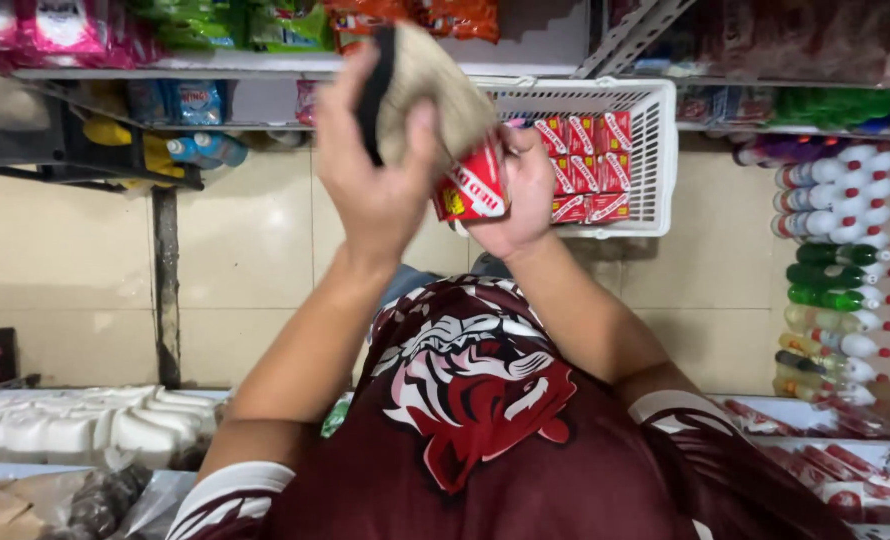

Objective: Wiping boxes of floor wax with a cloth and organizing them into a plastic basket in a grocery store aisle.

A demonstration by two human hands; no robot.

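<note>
I see my right hand [527,190] gripping a small red carton [472,187] with white and yellow print, while my left hand [380,165] closes around a beige cloth [435,85] pressed against it. Beyond them, a white plastic basket [655,160] of matching red cartons sits on the beige tiled floor [245,250] between stocked shop shelves [165,66].

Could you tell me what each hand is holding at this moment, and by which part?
The left hand grips a beige cloth bunched from behind; the right hand holds a small red box by its lower end.
</note>
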